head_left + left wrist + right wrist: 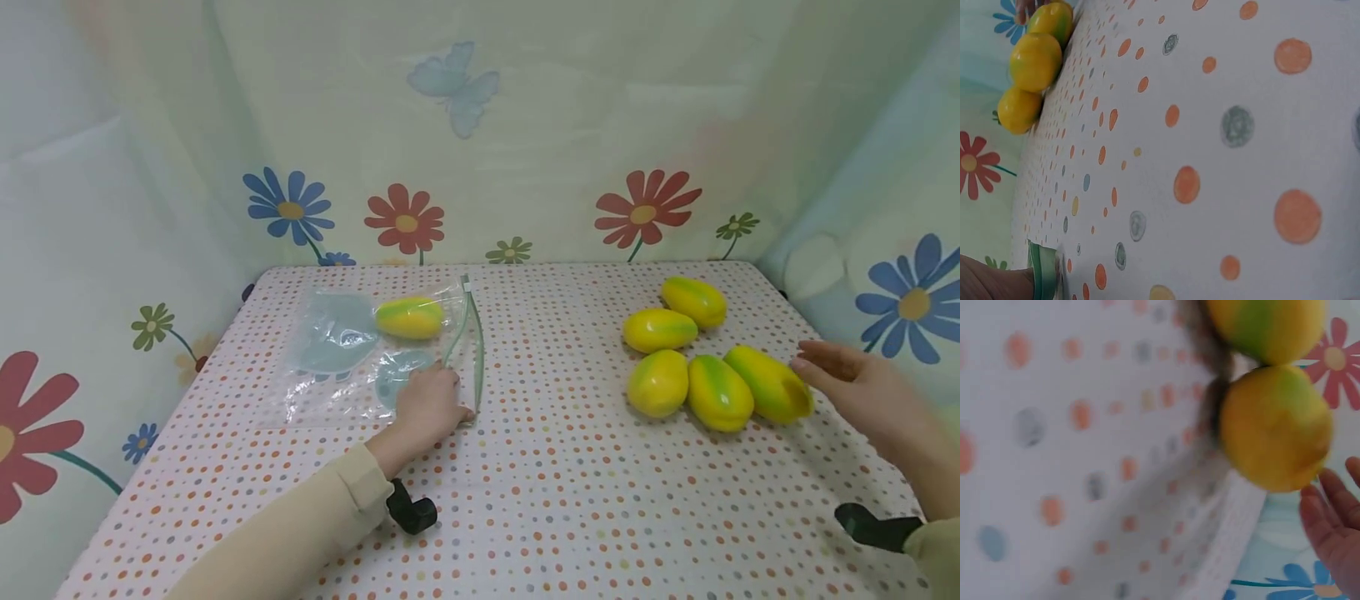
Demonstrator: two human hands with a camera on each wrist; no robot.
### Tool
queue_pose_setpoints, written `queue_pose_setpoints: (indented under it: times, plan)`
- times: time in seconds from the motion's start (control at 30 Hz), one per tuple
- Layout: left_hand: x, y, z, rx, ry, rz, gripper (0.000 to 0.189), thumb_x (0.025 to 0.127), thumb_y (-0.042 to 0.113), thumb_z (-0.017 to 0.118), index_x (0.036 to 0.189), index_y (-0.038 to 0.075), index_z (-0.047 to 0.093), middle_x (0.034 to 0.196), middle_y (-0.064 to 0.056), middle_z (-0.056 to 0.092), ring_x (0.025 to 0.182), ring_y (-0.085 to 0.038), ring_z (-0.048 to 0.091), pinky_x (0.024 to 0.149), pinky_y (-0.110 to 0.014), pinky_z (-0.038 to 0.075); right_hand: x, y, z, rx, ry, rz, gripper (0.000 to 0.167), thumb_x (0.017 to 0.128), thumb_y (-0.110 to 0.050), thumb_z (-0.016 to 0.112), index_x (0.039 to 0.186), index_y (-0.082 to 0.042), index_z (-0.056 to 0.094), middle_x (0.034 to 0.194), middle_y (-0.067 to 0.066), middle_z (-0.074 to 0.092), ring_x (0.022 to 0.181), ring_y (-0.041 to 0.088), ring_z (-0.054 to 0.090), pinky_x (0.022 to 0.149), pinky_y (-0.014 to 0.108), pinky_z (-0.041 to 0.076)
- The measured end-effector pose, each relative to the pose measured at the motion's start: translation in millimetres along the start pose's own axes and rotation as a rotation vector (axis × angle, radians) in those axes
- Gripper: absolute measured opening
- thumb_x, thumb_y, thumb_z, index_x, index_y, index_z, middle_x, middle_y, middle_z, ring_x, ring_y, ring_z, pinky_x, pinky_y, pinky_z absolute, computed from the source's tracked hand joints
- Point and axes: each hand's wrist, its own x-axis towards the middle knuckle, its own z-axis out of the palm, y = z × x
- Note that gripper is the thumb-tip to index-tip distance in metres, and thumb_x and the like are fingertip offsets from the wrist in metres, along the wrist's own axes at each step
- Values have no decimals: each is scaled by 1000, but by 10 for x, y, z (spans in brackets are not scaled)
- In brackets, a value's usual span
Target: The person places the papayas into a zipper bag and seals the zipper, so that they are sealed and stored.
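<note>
A clear zip bag (303, 408) with pale blue-green printed shapes and a green zip edge (1042, 272) lies flat at the left. One yellow-green papaya (410, 318) shows within the bag's outline. My left hand (426, 408) grips the bag at its green opening edge, thumb near the front corner. At the right, several papayas lie in a cluster. My right hand (862, 392) hovers with loosely bent fingers beside the rightmost papaya (768, 385), also large in the right wrist view (1275, 428). Its fingertips are very close to the fruit; whether they touch, I cannot tell.
Two papayas sit further back, one (693, 302) behind another (660, 331); two more (657, 383) (720, 393) lie in front. A dotted cloth (555, 500) covers the table. Flower-printed curtains (555, 125) stand behind and at both sides.
</note>
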Motion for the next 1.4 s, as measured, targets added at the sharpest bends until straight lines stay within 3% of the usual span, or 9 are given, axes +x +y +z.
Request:
queue_pose_setpoints:
  times: [0.13,0.37,0.77,1.03,1.1,1.17,1.27,1.3,1.4]
  plan:
    - [-13,-23,-3,-38,-2,-4,48,78,34,88,116,8,73,122,-11,70,96,-27,58,71,-39,50,26,124,107,-37,-84,29,92,106,-55,38,155,15,4,152,50,10,131,71,22,98,80,33]
    - [-18,-59,4,-106,3,18,52,80,32,87,126,11,73,143,-13,62,124,-37,57,92,-47,52,16,149,200,-64,-27,46,91,106,-52,42,154,16,5,146,53,14,125,71,25,95,80,37]
    - [-44,-49,46,-89,23,23,52,77,30,89,122,11,74,129,-9,69,103,-29,58,79,-37,49,-20,217,172,11,-19,146,93,105,-55,39,155,14,-1,147,54,9,122,68,27,98,78,37]
    - [-34,-60,37,-94,24,9,54,76,29,90,123,8,72,120,-9,71,92,-26,54,71,-33,45,15,298,84,76,51,73,84,108,-42,38,154,15,-3,144,55,13,111,64,36,98,73,43]
    - [-37,-63,32,-98,25,4,55,76,29,90,123,8,72,119,-9,71,92,-26,54,71,-33,45,41,307,50,100,84,31,82,108,-39,40,155,15,-1,144,53,16,104,51,49,94,52,56]
    - [-40,-64,23,-99,26,-1,57,75,29,90,125,8,72,121,-10,71,94,-26,55,72,-34,46,57,268,2,119,105,2,80,109,-36,41,155,15,0,145,52,19,92,21,56,82,31,60]
    - [-46,-66,10,-103,27,-3,59,75,29,91,127,8,70,125,-11,70,99,-28,57,74,-36,48,87,138,-78,115,123,-31,80,108,-37,42,157,13,2,148,49,23,80,-13,41,70,17,58]
    - [-48,-66,5,-103,28,-2,59,75,29,91,127,8,70,126,-11,70,100,-29,58,74,-37,49,89,61,-96,111,119,-43,80,108,-38,41,157,12,2,150,48,23,81,-13,42,82,25,60]
    - [-51,-66,-7,-102,35,3,60,75,29,91,127,8,70,127,-12,69,101,-30,58,75,-37,50,106,-246,-140,75,76,-81,81,108,-42,41,159,8,2,153,47,21,102,24,57,103,60,49]
